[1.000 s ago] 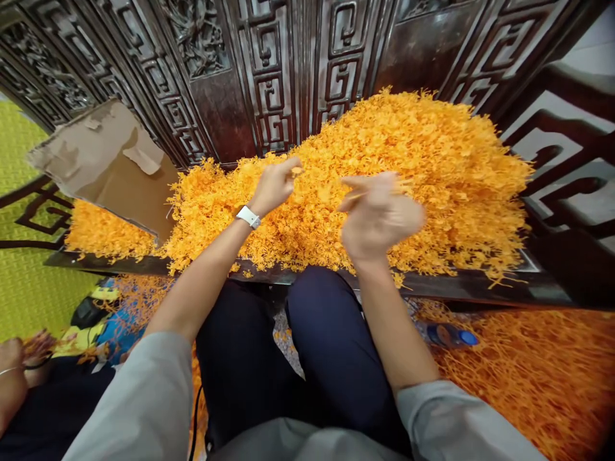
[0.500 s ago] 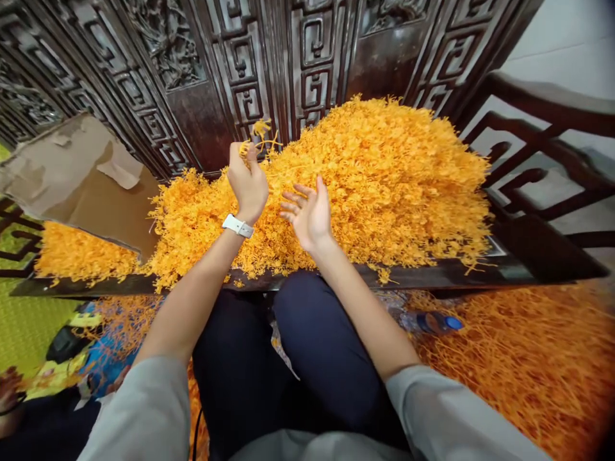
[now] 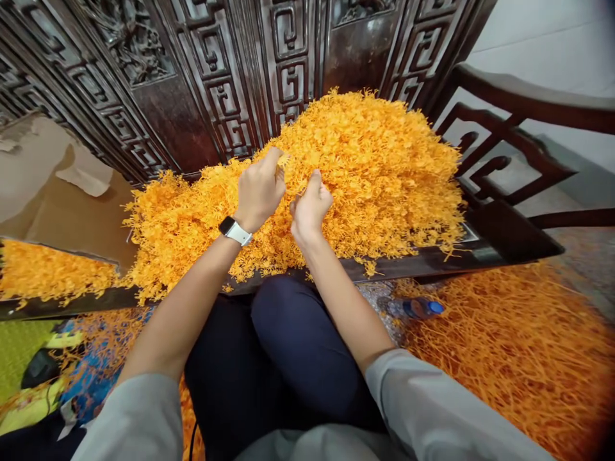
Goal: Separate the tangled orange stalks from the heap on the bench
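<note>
My left hand (image 3: 262, 189), with a white-strapped watch on its wrist, is closed on a small yellow-orange plastic flower piece (image 3: 284, 160) whose tip shows past the fingers. Just to its right, my right hand (image 3: 311, 208) is closed in a pinch, thumb on top. A thin orange strand seems to show at its fingers, but what it grips is mostly hidden. Both hands hover over a large heap of similar orange plastic flower pieces (image 3: 379, 166), which lies on a dark wooden bench.
The bench's carved back (image 3: 168, 121) rises behind the heap, with an armrest (image 3: 519, 141) at right. A torn cardboard sheet (image 3: 62, 211) stands at left. Below, orange strands (image 3: 509, 346) cover the floor around a blue-capped plastic bottle (image 3: 420, 308).
My right hand has gone from open to a closed pinch. My left hand has turned knuckles-up, hiding most of the flower piece. The view has shifted a little to the right.
</note>
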A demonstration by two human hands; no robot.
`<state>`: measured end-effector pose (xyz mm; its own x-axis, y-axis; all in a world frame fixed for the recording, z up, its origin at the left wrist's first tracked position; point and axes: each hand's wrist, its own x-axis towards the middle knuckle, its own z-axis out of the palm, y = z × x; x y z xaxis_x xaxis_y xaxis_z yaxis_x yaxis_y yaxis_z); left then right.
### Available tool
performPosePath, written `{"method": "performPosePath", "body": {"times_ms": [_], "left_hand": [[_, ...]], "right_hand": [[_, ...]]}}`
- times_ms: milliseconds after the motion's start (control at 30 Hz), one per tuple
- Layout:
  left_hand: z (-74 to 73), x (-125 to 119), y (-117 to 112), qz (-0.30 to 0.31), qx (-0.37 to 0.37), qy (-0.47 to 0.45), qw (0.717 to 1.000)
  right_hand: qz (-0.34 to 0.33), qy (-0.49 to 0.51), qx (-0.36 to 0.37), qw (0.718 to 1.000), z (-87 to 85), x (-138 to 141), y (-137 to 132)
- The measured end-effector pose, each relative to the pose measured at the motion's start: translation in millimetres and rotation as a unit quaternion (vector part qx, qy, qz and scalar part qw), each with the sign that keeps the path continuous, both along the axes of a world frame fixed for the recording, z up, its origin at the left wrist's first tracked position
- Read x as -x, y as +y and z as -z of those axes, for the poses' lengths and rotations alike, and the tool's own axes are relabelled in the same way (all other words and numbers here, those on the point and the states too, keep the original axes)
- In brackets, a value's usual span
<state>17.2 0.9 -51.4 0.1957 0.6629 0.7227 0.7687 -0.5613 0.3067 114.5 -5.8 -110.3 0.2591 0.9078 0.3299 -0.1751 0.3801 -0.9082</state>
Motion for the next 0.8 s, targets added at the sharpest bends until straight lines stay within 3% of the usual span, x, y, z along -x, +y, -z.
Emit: {"method": "performPosePath", "body": {"times_ms": [133, 267, 333, 467, 567, 633, 800], "left_hand": [[-0.2, 25, 21, -0.015, 0.005, 0.016, 1.000], [2.8, 69, 42, -0.083, -0.039, -0.076, 0.993], [3.8, 92, 46, -0.121, -0.073, -0.137, 0.980], [0.8, 108, 43, -0.133, -0.091, -0.173, 0.972], [-6.5, 96, 37, -0.102, -0.077, -0.166, 0.978], [-11.3, 86, 32, -0.085, -0.069, -0.163, 0.980], [-13.6, 72, 23, -0.048, -0.031, -0.159, 0.986]], "right_hand": [[0.029, 0.108, 0.058, 0.992, -23.4, 10, -30], [0.063, 0.061, -0.015, 0.996, -51.8, 3, -67], [0.076, 0.022, -0.050, 0.996, -56.4, -8, -70], [0.122, -0.092, -0.087, 0.984, -33.3, -26, -36], [0.151, -0.193, -0.056, 0.968, -3.7, -28, -10], [0.156, -0.201, -0.023, 0.967, 8.2, -25, -7], [0.072, -0.104, -0.022, 0.992, -0.1, -10, -28]]}}
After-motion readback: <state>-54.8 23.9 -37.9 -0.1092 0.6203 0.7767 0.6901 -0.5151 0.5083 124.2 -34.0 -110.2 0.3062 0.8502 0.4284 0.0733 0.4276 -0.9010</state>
